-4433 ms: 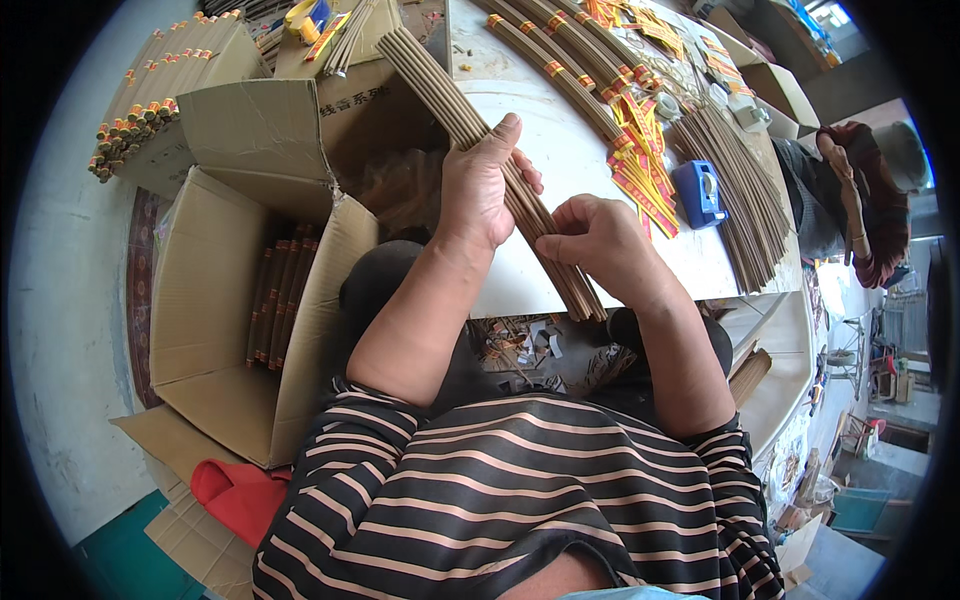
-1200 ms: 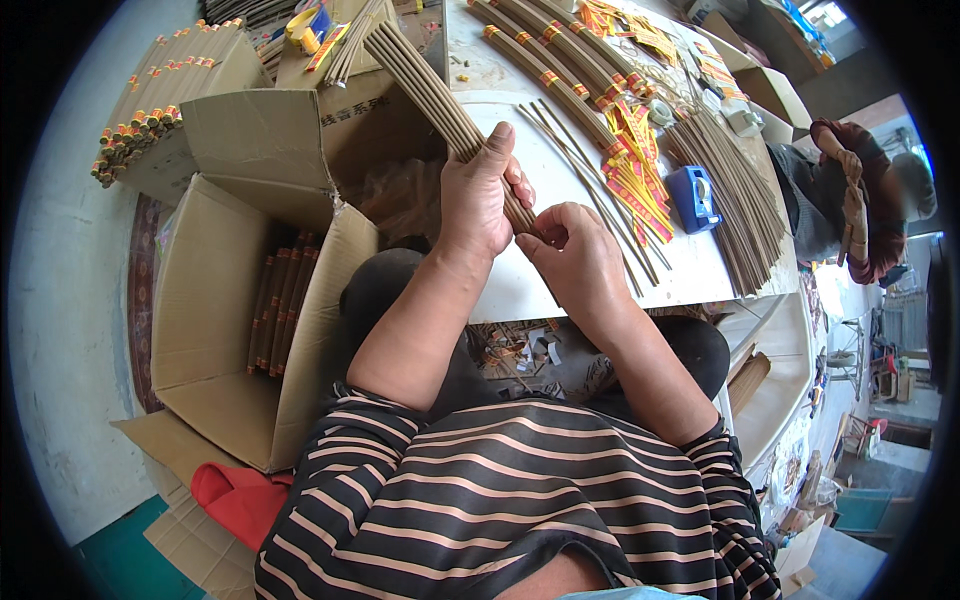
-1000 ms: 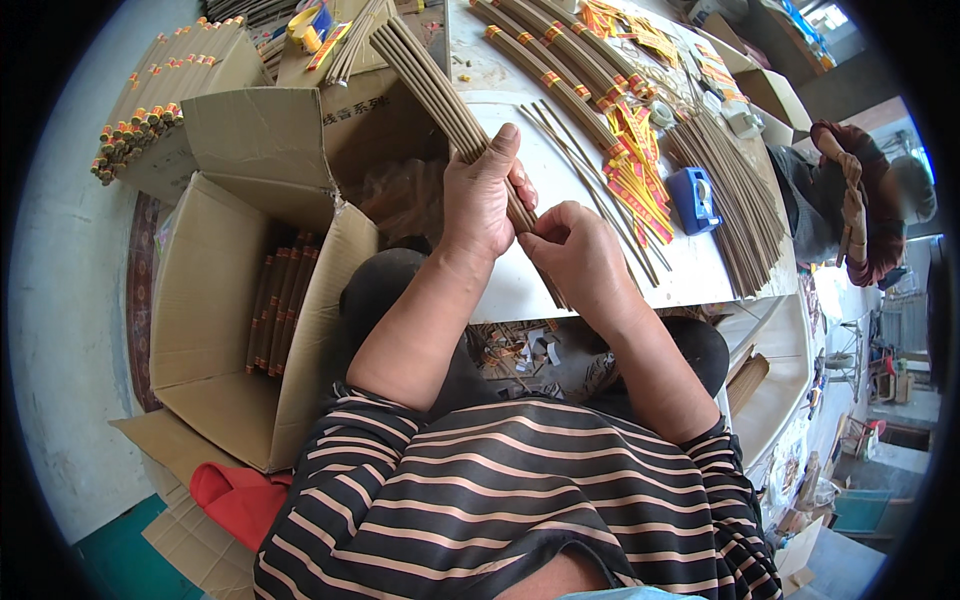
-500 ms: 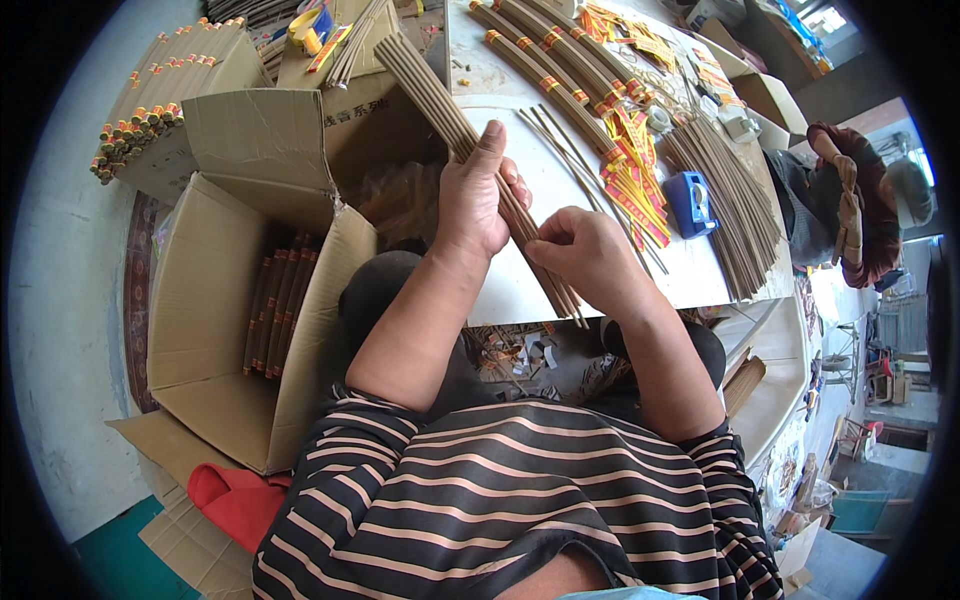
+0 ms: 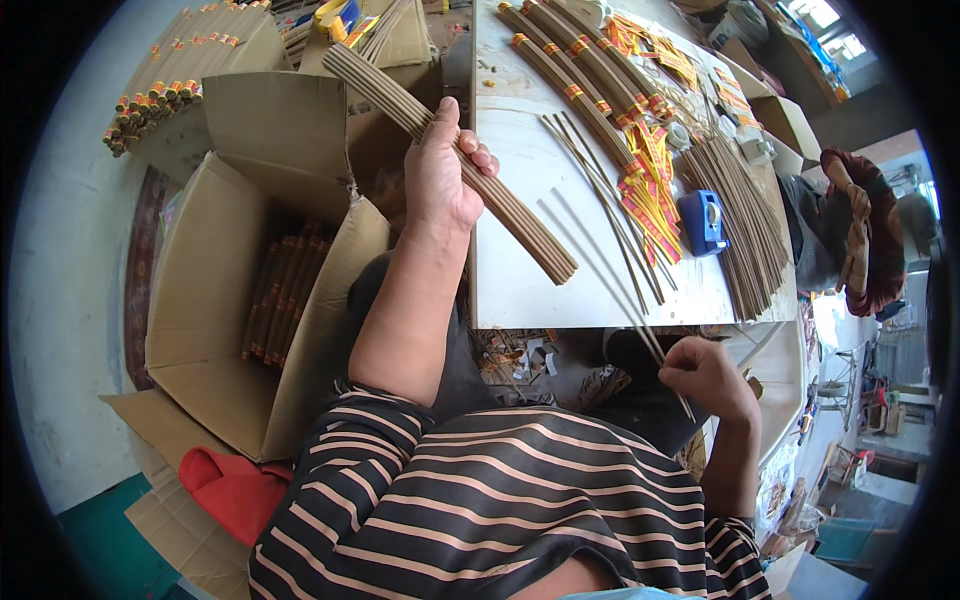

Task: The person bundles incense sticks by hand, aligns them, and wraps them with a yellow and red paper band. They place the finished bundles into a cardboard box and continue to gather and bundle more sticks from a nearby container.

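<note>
My left hand (image 5: 445, 180) is wrapped round a bundle of thin brown incense sticks (image 5: 525, 232), tilted above the table's left edge. The lower ends of the bundle lie nearly even. Off the table's front edge, my right hand (image 5: 708, 378) is closed on a couple of loose incense sticks (image 5: 640, 328), which stretch up and left over the white tabletop and look slightly blurred. Several darker loose sticks (image 5: 605, 205) rest on the table between the bundle and a heap of red and yellow paper labels (image 5: 652, 195).
A blue tape dispenser (image 5: 704, 222) stands beside a wide spread of sticks (image 5: 745, 230). Labelled bundles (image 5: 572, 80) lie at the table's back. Left of me, an open cardboard box (image 5: 205, 300) holds dark bundles; more bundles (image 5: 165, 90) are stacked beyond. A person (image 5: 855, 220) sits at right.
My right hand has drawn away from the bundle toward the lower right, with a couple of sticks in it. My left hand has shifted slightly left with the bundle.
</note>
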Action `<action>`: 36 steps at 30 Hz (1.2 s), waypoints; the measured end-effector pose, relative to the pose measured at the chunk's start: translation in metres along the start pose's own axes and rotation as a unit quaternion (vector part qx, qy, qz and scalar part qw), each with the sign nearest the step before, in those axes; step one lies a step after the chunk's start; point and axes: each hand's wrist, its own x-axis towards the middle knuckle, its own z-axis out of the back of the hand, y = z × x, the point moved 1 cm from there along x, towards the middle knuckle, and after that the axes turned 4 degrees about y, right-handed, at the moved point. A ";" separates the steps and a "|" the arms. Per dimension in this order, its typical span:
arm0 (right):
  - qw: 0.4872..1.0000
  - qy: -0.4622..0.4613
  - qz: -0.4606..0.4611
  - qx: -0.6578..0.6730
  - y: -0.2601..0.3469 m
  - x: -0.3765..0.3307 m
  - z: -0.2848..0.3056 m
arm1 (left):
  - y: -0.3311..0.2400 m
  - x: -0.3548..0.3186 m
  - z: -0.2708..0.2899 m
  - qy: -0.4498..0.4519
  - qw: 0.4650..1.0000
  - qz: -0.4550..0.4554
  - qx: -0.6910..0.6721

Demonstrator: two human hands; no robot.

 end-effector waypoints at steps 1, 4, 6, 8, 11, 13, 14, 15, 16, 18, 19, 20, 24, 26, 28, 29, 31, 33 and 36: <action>1.000 -0.024 -0.014 -0.009 0.002 0.004 0.003 | 0.001 -0.002 -0.002 -0.002 1.000 0.003 -0.005; 0.994 -0.101 -0.004 -0.028 -0.002 0.037 0.008 | 0.008 -0.006 -0.008 0.034 0.999 0.023 0.013; 0.990 -0.133 0.014 -0.053 0.003 0.067 0.011 | 0.013 -0.008 -0.011 0.059 0.997 0.042 0.017; 0.987 -0.145 0.016 -0.067 0.003 0.098 0.012 | 0.017 -0.010 -0.014 0.082 0.995 0.057 0.022; 0.972 -0.175 0.048 -0.151 0.008 0.131 0.011 | 0.019 -0.009 -0.012 0.115 0.991 0.072 0.012; 0.929 -0.252 0.077 -0.261 0.012 0.134 0.006 | 0.020 -0.010 -0.012 0.128 0.988 0.086 0.010; 0.900 -0.286 0.093 -0.315 0.022 0.134 0.001 | 0.019 -0.012 -0.011 0.131 0.987 0.087 0.008; 0.906 -0.271 0.106 -0.307 0.046 0.123 -0.004 | 0.019 -0.012 -0.009 0.135 0.987 0.088 0.006; 0.918 -0.280 0.130 -0.249 0.059 0.119 -0.013 | 0.020 -0.013 -0.009 0.141 0.986 0.092 0.004; 0.964 -0.161 0.211 -0.003 0.083 0.105 -0.035 | 0.024 -0.016 -0.013 0.174 0.980 0.096 -0.003; 0.964 -0.050 0.232 0.123 0.090 0.100 -0.045 | 0.025 -0.017 -0.014 0.190 0.977 0.097 -0.006; 0.952 0.066 0.183 0.238 0.095 0.102 -0.056 | 0.025 -0.020 -0.016 0.203 0.974 0.103 -0.014; 0.974 0.025 0.175 0.144 0.095 0.109 -0.079 | 0.022 -0.020 -0.016 0.202 0.976 0.078 0.005; 0.977 -0.082 0.195 0.009 0.095 0.111 -0.083 | 0.017 -0.015 -0.017 0.135 0.990 0.028 0.027; 0.970 -0.145 0.180 -0.078 0.097 0.112 -0.084 | 0.019 -0.012 -0.010 0.110 0.993 0.026 0.020; 0.976 -0.140 0.149 -0.077 0.103 0.111 -0.084 | 0.021 -0.013 -0.010 0.103 0.994 0.024 0.016; 0.970 -0.159 0.159 -0.091 0.104 0.112 -0.082 | 0.030 -0.020 -0.013 0.101 0.994 0.039 0.011; 0.967 -0.163 0.169 -0.096 0.104 0.113 -0.080 | 0.035 -0.026 -0.016 0.102 0.993 0.058 0.005; 0.966 -0.159 0.179 -0.097 0.104 0.114 -0.078 | 0.035 -0.026 -0.016 0.107 0.993 0.053 -0.013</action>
